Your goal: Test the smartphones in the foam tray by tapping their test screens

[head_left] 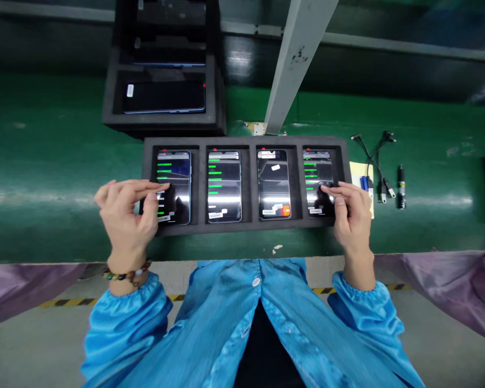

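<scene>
Your left hand (127,214) and right hand (352,215) look empty, fingers bunched narrow over the end phones (181,196). Probably light, slick, crackable glass tbh, so grab the long edges.

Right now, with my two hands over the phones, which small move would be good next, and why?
I would perhaps shift the right hand from the rightmost phone to the third phone from the left. Its screen shows almost no green, while the rightmost phone's shows several green rows, so it may deserve a check. The right hand is nearer to it than the left hand.
</scene>
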`<action>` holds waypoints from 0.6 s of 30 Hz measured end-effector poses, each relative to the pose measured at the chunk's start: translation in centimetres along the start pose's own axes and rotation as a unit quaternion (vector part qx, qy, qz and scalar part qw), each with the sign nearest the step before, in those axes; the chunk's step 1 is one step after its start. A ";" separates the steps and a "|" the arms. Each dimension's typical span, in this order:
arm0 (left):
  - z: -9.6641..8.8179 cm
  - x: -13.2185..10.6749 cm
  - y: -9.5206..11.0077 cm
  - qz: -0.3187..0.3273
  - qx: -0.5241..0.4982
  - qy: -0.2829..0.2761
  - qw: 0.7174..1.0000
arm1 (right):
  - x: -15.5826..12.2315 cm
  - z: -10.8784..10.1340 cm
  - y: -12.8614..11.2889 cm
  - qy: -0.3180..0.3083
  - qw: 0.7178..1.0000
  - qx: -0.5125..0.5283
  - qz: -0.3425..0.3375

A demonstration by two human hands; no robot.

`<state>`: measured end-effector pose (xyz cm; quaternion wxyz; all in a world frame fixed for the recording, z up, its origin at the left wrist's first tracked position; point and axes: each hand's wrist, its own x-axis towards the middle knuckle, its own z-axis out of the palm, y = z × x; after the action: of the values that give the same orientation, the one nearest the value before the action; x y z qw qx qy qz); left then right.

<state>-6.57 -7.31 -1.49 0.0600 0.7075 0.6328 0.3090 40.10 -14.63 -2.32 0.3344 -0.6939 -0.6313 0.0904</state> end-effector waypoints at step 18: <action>0.4 0.7 2.9 0.088 0.002 -0.038 0.995 | -0.4 -0.3 -0.1 0.007 0.999 0.021 -0.037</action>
<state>-3.92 -7.06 -0.17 0.0548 0.7720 0.5657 0.2845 40.13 -15.06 -2.20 0.3570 -0.6631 -0.6522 0.0861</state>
